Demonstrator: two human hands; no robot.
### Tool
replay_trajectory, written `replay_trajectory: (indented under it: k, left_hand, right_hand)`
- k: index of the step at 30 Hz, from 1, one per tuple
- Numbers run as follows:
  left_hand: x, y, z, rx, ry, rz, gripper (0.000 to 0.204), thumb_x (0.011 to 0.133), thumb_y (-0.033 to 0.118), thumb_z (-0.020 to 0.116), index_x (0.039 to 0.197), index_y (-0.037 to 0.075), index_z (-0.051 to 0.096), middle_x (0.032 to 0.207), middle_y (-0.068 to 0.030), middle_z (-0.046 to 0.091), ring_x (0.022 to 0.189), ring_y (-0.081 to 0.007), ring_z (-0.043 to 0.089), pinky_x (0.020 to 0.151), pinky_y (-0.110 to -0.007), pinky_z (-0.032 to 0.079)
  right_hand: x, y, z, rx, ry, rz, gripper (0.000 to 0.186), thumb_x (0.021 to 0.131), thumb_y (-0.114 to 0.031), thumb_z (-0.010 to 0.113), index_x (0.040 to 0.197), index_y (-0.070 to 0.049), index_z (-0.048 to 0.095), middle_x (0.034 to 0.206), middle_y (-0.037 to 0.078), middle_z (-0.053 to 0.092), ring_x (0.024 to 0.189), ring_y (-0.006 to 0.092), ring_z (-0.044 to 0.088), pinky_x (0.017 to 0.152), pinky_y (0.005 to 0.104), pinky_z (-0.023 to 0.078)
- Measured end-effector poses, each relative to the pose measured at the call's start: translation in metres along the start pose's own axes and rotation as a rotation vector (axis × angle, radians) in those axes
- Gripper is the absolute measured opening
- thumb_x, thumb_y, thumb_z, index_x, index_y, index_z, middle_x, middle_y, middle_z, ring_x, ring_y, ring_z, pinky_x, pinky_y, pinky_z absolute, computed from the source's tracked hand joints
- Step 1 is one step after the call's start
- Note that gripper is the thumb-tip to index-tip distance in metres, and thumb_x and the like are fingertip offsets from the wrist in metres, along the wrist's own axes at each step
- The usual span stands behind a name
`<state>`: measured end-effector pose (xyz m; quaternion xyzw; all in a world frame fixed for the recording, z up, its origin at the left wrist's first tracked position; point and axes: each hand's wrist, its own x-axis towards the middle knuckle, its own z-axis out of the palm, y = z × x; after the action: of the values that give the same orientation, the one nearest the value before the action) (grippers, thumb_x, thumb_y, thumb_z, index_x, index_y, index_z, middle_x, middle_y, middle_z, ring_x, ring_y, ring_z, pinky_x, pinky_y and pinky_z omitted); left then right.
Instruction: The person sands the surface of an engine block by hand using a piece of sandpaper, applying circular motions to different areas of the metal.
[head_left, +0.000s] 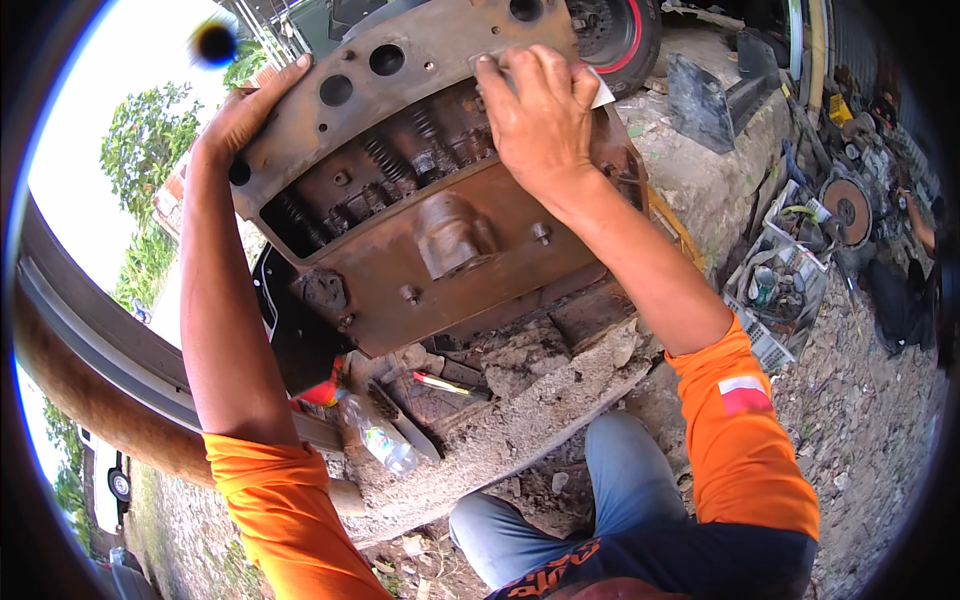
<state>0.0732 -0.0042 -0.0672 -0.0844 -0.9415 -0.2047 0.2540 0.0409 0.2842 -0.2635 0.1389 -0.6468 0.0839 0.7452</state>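
Observation:
A rusty brown engine block [560, 235] stands tilted before me, with valve springs showing in its long side opening. Along its top runs a flat grey face [440, 50] with round bores. My left hand [250, 112] grips the upper left edge, thumb stretched over the metal and the other fingers mostly hidden behind it. At the right end of the face, my right hand [542, 125] presses down with bent fingers on a thin sheet [603, 93]. Its pale edge sticks out beside the fingers; it looks like sandpaper, but most of it is covered.
Below the block, a clear plastic bottle [385, 440], a flat blade [408, 422] and a red-and-yellow cutter [445, 384] lie on the dirty concrete ledge. To the right are a crate of parts [790, 290] and a round disc [846, 212]. A wheel [620, 40] stands behind.

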Motion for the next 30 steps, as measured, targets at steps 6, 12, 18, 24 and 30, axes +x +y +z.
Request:
replay_trajectory:
  k: [6, 12, 18, 24, 30]
  left_hand:
    - [0.023, -0.022, -0.010, 0.070, -0.076, -0.070, 0.100, 0.072, 0.093, 0.067, 0.122, 0.007, 0.079, 0.114, -0.0178, 0.076, 0.108, -0.0289, 0.071, 0.103, -0.046, 0.052]
    - [0.011, -0.011, -0.003, 0.042, -0.048, -0.039, 0.100, 0.074, 0.092, 0.065, 0.114, 0.001, 0.081, 0.108, -0.0212, 0.077, 0.102, -0.0298, 0.072, 0.100, -0.045, 0.053]
    - [0.025, -0.031, -0.015, 0.095, -0.035, -0.052, 0.101, 0.076, 0.091, 0.063, 0.118, 0.001, 0.080, 0.112, -0.0222, 0.077, 0.104, -0.0297, 0.071, 0.102, -0.045, 0.052]
    - [-0.007, 0.020, -0.001, 0.043, 0.067, -0.212, 0.097, 0.079, 0.084, 0.069, 0.132, 0.003, 0.073, 0.127, -0.0247, 0.073, 0.116, -0.0378, 0.070, 0.094, -0.052, 0.057]
    - [-0.034, 0.038, -0.002, 0.051, -0.029, -0.217, 0.103, 0.078, 0.088, 0.066, 0.139, 0.005, 0.069, 0.140, -0.0270, 0.066, 0.122, -0.0461, 0.066, 0.086, -0.062, 0.057]
  right_hand:
    - [-0.001, -0.005, 0.003, 0.046, 0.048, -0.021, 0.029, 0.088, -0.018, 0.065, 0.113, -0.009, 0.077, 0.114, 0.003, 0.065, 0.118, 0.0235, 0.056, 0.095, 0.0492, 0.034]
    - [0.006, -0.002, 0.001, 0.113, 0.035, -0.126, 0.024, 0.086, -0.019, 0.070, 0.107, -0.015, 0.080, 0.112, 0.003, 0.066, 0.120, 0.0222, 0.058, 0.096, 0.0476, 0.033]
    - [0.033, 0.016, -0.010, 0.371, -0.090, -0.142, 0.039, 0.082, -0.033, 0.085, 0.114, -0.012, 0.076, 0.117, 0.009, 0.064, 0.120, 0.0282, 0.053, 0.097, 0.0479, 0.034]
    - [0.076, 0.019, -0.022, 0.330, -0.220, -0.295, 0.026, 0.080, -0.015, 0.083, 0.099, -0.009, 0.066, 0.097, 0.008, 0.061, 0.101, 0.0298, 0.058, 0.086, 0.0440, 0.037]
    - [0.084, 0.022, -0.009, 0.435, -0.327, -0.229, 0.031, 0.081, -0.017, 0.086, 0.093, -0.008, 0.059, 0.094, 0.010, 0.061, 0.097, 0.0330, 0.057, 0.085, 0.0457, 0.038]
